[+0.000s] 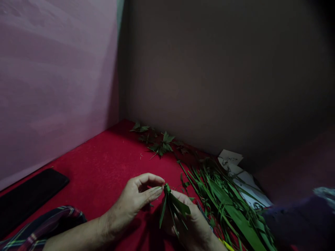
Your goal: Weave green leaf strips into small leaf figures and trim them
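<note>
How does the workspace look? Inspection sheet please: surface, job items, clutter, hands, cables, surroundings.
Surface: red, small bits scattered on it.
Job's things: green leaf piece, bunched at the top, strips hanging below; pile of long green leaf blades at right.
Clutter: lobed leaves toward the back; white papers partly under the pile; flat black object at left, identity unclear.
Hands: right hand holds the leaf piece; left hand has thumb and fingertip at its top, grip unclear.
Cables: nothing seen.
Surroundings: pinkish wall at left, dark wall behind; right side dim.
</note>
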Demonstrator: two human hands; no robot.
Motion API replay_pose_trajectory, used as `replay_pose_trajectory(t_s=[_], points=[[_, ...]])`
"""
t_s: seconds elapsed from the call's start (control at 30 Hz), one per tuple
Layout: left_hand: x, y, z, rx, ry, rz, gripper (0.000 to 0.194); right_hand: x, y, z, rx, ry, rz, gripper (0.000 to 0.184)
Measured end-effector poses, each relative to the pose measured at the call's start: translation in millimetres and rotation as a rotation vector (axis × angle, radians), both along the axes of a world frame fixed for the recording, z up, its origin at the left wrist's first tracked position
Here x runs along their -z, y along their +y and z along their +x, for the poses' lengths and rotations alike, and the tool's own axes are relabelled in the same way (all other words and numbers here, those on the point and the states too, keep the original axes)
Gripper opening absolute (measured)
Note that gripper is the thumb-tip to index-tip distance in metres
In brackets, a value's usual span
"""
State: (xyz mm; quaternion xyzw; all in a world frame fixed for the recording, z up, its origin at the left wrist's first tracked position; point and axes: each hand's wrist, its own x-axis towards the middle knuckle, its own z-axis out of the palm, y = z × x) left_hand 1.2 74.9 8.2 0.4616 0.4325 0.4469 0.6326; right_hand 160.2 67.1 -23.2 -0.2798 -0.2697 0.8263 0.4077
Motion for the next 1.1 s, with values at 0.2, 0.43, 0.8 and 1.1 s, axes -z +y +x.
replay_pose_trajectory(t_s=[0.2, 0.43, 0.8, 1.1], points=[[3.7, 2, 2, 0.010, -0.041, 0.014, 0.021, -3.4, -2, -4, 0.004, -0.001, -0.004, 0.024], [4.9, 2, 3, -0.034, -0.018, 0.012, 0.017, 4.0, -1, -2, 0.010, -0.026, 0.011, 0.022], [7.7, 3, 2, -0.014, -0.034, 0.005, 0.019, 6.7, 2, -3, 0.028, 0.000, 0.022, 0.025], [-0.8, 23, -8, -0.131, 0.249, 0.248, 0.025, 3.4, 4, -1, 0.051, 0.054, 0.044, 0.020]])
